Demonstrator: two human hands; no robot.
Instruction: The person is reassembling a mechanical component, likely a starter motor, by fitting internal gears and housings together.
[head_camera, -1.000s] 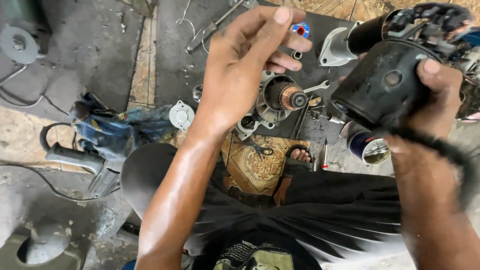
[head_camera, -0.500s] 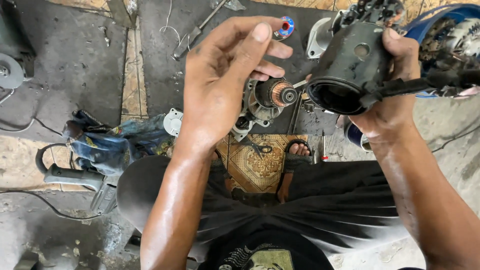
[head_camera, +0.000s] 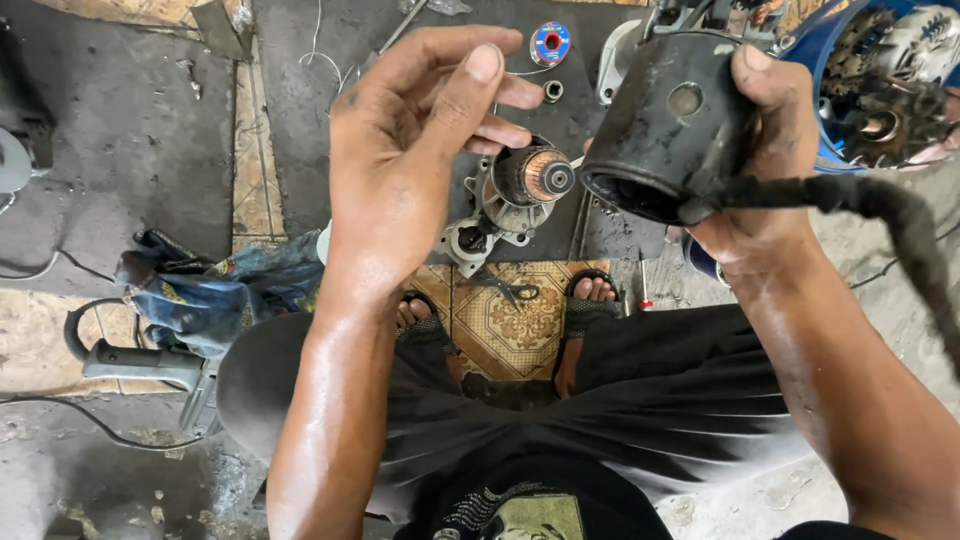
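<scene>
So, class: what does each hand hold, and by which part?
The right hand grips the black cylindrical motor housing around its barrel. The left hand is raised and looks empty.

The matt black cylindrical metal housing (head_camera: 680, 125) looks rough and greasy, while at its 9 o'clock the copper-coloured commutator (head_camera: 545, 175) shines smooth.

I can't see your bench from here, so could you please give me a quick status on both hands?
Right hand gripping black motor housing, open end down. Left hand raised, open, empty. Armature upright on dark mat below; nothing between.
</scene>
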